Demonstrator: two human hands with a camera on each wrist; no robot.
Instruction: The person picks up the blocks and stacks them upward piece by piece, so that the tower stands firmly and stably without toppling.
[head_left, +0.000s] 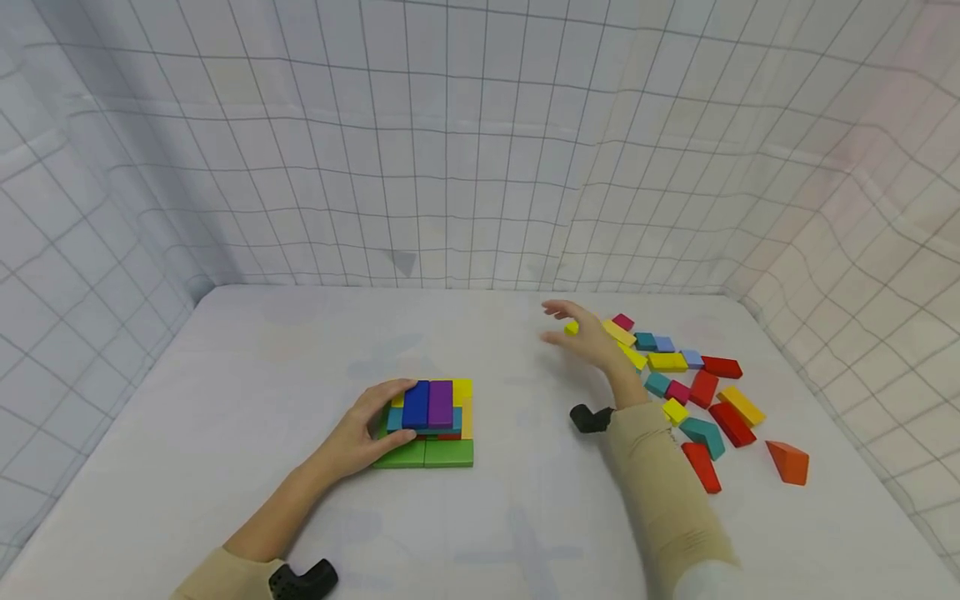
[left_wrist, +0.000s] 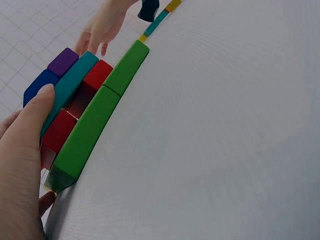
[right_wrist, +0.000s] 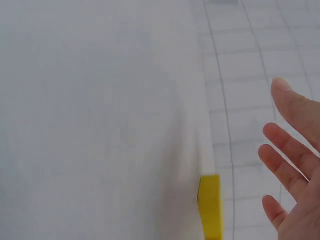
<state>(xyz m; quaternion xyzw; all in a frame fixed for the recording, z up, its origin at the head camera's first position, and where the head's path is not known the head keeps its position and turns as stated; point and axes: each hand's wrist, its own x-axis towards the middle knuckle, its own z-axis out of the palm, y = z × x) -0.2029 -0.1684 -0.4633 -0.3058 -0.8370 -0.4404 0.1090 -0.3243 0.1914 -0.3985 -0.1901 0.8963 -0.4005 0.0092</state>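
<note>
My left hand (head_left: 356, 437) holds the left side of a low stack of colored wooden blocks. Its thumb and fingers span a blue block (head_left: 415, 406), which lies beside a purple block (head_left: 440, 405) on top. Beneath them runs a teal block (left_wrist: 75, 82), over red blocks (left_wrist: 97, 75) and green blocks (head_left: 448, 453) at the front. Yellow (head_left: 462, 392) shows at the back of the stack. My right hand (head_left: 596, 342) hovers with spread, loosely bent fingers and holds nothing. A yellow block (right_wrist: 210, 207) lies near it in the right wrist view.
Loose blocks in several colors lie scattered on the right of the white table (head_left: 300, 350), among them a red block (head_left: 701, 467) and a teal angled block (head_left: 705, 435). An orange wedge (head_left: 789, 462) sits farthest right. Gridded white curtains (head_left: 450, 150) surround the table.
</note>
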